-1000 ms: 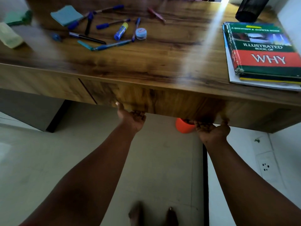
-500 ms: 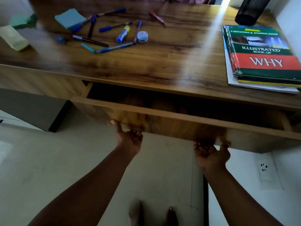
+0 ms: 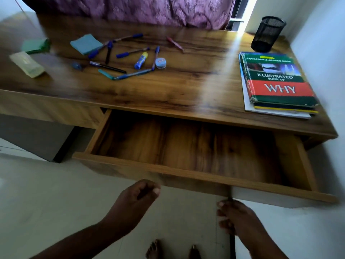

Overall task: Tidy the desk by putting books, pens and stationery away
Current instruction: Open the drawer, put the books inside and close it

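Desk [image 3: 168, 94] drawer [image 3: 186, 174] now fully out, hands [image 3: 136, 200] released.

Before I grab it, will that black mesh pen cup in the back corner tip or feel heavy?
The pen cup is open wire mesh and nothing shows above its rim, so it is probably light. It stands upright and looks taller than wide, so a sideways nudge could tip it. Its round wall means it would likely roll if it fell. Grip it around the wall.

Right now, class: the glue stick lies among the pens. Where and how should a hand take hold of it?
Pinch the glue stick across its blue barrel, from above. It lies flat, tilted with its yellow cap away from the drawer; pens lie close on both sides, so a narrow two-finger grip suits it.
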